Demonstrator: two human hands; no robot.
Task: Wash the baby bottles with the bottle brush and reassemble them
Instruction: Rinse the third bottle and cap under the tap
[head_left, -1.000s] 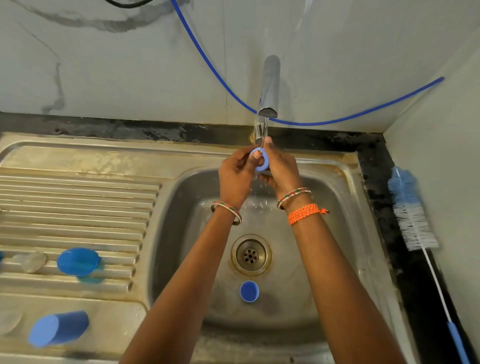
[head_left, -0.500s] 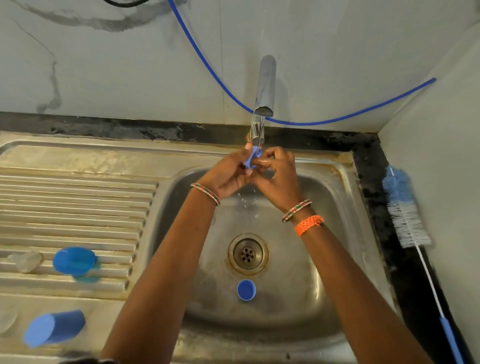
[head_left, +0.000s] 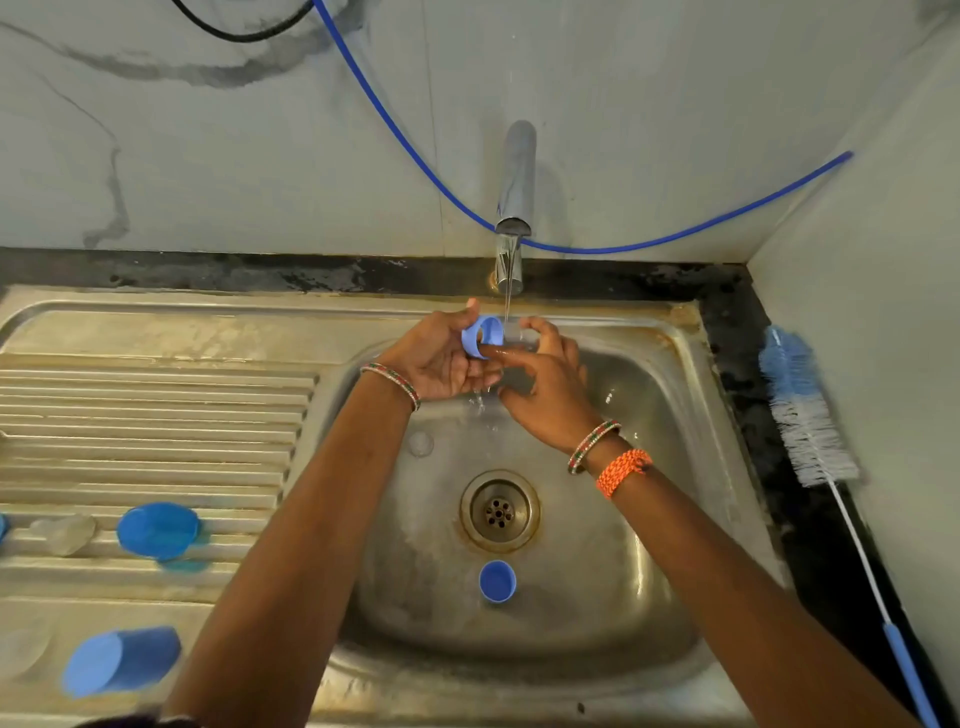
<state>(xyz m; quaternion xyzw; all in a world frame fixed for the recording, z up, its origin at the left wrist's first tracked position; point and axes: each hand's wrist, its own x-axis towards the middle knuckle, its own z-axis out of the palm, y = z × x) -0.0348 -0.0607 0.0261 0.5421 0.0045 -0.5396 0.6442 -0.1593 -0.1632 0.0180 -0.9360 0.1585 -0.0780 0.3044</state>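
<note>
A blue bottle ring (head_left: 482, 336) sits under the running tap (head_left: 514, 208), gripped by my left hand (head_left: 439, 358) between thumb and fingers. My right hand (head_left: 545, 387) is beside it, one finger touching the ring's lower edge and the others loosely curled. A small blue cap (head_left: 497, 581) lies in the sink basin (head_left: 649, 545) below the drain (head_left: 500, 512). On the draining board are a blue bottle cover (head_left: 158, 530), a blue bottle (head_left: 120, 660) on its side and a clear teat (head_left: 65, 532). The bottle brush (head_left: 810, 415) leans against the right wall.
A blue hose (head_left: 415, 156) hangs across the wall behind the tap. The ribbed draining board (head_left: 156, 426) fills the left side. A dark counter strip (head_left: 769, 415) runs along the sink's right side. Another clear piece (head_left: 23, 652) lies at the far left edge.
The ring has turned so its opening faces the stream. My left hand has rolled palm up and my right hand has dropped slightly away from the ring.
</note>
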